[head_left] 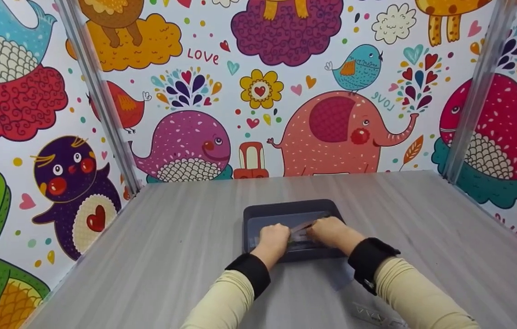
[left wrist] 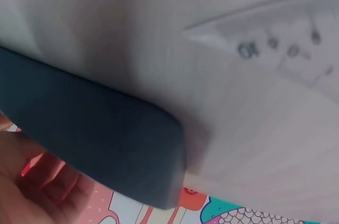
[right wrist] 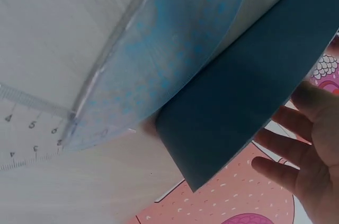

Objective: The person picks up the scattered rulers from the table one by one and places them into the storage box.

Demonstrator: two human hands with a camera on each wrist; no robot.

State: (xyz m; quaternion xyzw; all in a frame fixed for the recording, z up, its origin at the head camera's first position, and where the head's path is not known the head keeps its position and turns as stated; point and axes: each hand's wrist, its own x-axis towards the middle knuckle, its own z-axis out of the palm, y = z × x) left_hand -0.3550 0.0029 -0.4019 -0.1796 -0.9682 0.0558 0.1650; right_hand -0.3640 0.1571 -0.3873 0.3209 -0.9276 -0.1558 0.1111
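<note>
A dark blue tray [head_left: 258, 211] lies in the middle of the grey table [head_left: 171, 246], and both hands are inside it, close together. My left hand [head_left: 273, 236] rests knuckles up on the tray's left part; its fingers [left wrist: 45, 181] show beside the tray's rim [left wrist: 106, 150], and I cannot tell whether they hold anything. A thin pencil-like stick [head_left: 306, 224] lies slanted between the hands. My right hand [head_left: 331, 232] touches the tray's right part, its fingers [right wrist: 296, 150] straight and spread next to the tray's corner [right wrist: 238, 113].
A clear bluish protractor [right wrist: 175, 60] and a clear ruler [right wrist: 26, 139] lie on the table near the tray's front edge; the ruler [head_left: 377, 315] also shows near my right forearm. Colourful cartoon walls with metal posts [head_left: 98, 91] close in the table on three sides.
</note>
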